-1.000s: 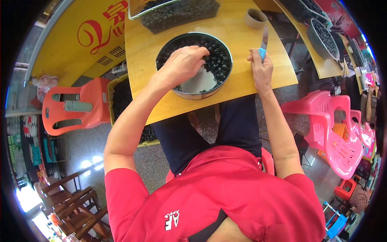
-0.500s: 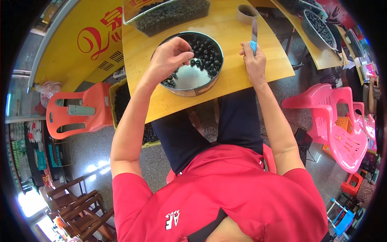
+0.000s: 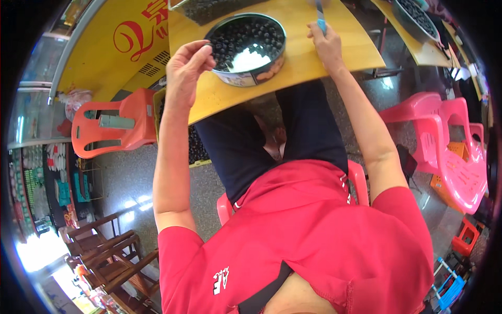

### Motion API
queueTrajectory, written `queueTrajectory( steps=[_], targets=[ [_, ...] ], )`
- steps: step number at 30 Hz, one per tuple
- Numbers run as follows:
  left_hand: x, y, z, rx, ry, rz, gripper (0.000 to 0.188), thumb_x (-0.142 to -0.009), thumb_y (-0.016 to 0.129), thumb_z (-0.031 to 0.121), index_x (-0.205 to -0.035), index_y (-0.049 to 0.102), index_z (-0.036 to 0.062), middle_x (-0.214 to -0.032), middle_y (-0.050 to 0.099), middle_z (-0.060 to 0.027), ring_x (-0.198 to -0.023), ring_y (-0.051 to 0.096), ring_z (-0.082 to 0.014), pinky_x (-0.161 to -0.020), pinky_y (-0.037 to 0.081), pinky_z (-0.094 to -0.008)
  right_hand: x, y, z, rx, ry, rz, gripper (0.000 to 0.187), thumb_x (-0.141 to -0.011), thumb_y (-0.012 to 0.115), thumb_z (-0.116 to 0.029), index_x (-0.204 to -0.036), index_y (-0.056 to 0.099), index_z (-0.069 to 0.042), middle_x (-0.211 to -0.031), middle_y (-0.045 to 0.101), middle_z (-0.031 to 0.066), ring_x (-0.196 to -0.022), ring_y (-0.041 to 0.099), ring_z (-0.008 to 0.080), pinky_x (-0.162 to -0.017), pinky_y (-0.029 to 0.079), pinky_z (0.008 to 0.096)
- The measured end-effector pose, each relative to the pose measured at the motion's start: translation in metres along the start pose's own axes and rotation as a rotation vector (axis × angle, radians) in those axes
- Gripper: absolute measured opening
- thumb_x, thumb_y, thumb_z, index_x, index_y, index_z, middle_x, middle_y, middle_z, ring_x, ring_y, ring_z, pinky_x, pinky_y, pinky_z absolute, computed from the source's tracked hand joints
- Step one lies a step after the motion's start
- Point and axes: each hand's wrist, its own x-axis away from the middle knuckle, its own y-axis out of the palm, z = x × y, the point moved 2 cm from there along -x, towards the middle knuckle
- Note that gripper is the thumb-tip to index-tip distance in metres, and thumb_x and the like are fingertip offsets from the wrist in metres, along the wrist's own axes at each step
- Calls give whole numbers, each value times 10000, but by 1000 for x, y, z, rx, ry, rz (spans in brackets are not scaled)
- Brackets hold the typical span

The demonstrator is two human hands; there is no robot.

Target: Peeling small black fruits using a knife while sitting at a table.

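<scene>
A round tin [image 3: 244,79] stands on the yellow table in front of me, with many small black round pieces [image 3: 246,32] heaped round its inside. Bright bare metal shows on part of its bottom. Beside the tin's left rim is my left hand [image 3: 184,68], thumb and fingertips pinched together. Whatever may be between those fingertips is too small to make out. My right hand [image 3: 327,48] is closed round a knife [image 3: 321,24] with a light blue handle, to the right of the tin. The blade points away from me and runs toward the top edge of the picture.
A clear container [image 3: 206,11] of dark pieces stands behind the tin on the table [image 3: 355,52]. Below the table's left side is a yellow crate [image 3: 201,163]. An orange chair [image 3: 138,112] is at left, pink chairs [image 3: 455,125] at right. A filled bowl [image 3: 418,21] sits far right.
My left hand has gone from over the tin to just outside its left rim, still pinched. The knife stays in my right hand. The whole view has shifted, so the table sits higher.
</scene>
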Motion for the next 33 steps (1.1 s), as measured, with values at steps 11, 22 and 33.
queueTrajectory(
  steps=[11,22,33],
  targets=[
    [13,11,-3,-18,-55,-64,193,-870,648,56,-1041,604,-21,-826,625,-53,-706,593,-111,-649,472,-217,-3,2,-2,-105,-16,-16,250,-911,564,-248,-867,637,-13,-683,617,37,-595,526,94,-571,434,258],
    [40,50,-19,223,-15,-91,182,-897,616,75,-1065,602,3,-853,624,-52,-742,593,-119,-673,463,-230,20,-4,-31,-108,-103,-2,190,-943,556,-204,-970,658,-46,-741,618,-11,-602,463,33,-544,371,192],
    [45,72,-11,284,76,-64,194,-866,664,62,-1039,602,0,-887,630,-52,-712,580,-102,-662,471,-219,75,27,-155,-521,218,-671,245,-877,679,-302,-867,661,-57,-667,555,-45,-507,393,6,-432,275,187]
  ],
)
